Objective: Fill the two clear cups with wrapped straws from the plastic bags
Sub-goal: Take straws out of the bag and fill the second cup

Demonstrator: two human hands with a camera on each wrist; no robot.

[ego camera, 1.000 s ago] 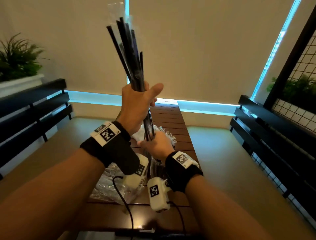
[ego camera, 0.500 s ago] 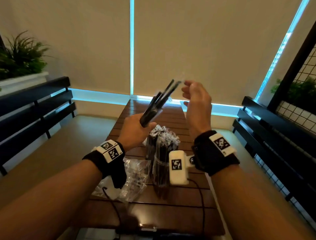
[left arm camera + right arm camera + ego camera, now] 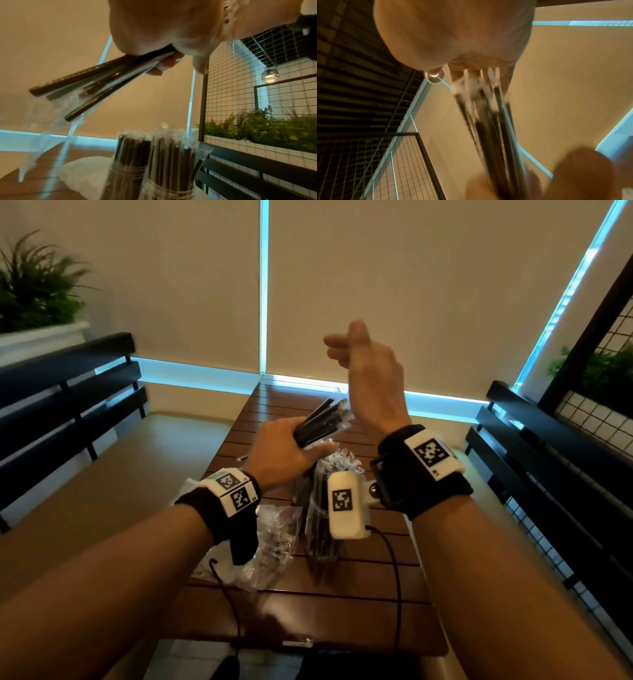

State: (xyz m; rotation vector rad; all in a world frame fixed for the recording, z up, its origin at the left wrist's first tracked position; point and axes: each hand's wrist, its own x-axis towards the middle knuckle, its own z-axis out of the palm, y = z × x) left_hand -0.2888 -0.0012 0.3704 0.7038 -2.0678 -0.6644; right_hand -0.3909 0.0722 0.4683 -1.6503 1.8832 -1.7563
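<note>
- The desk (image 3: 376, 570), a dark slatted wooden top, is largely covered by the forearms; its near edge is cut off at 6 o'clock.
- Crumpled plastic bags (image 3: 274, 539) lie at 7 o'clock of the cups, partly hidden by the left wrist strap.
- The two clear cups (image 3: 149, 180) stand side by side mid-desk, packed with upright wrapped straws; in the head view the wrist camera box hides most of them.
- The bundle of wrapped straws (image 3: 322, 421) runs long axis toward 1 o'clock, tips up and away.
- The left hand (image 3: 284, 453) is curled round the bundle's lower end.
- The right hand (image 3: 370, 371) hovers above the tips, fingers loosely bent; the blurred wrist view leaves contact unclear.
</note>
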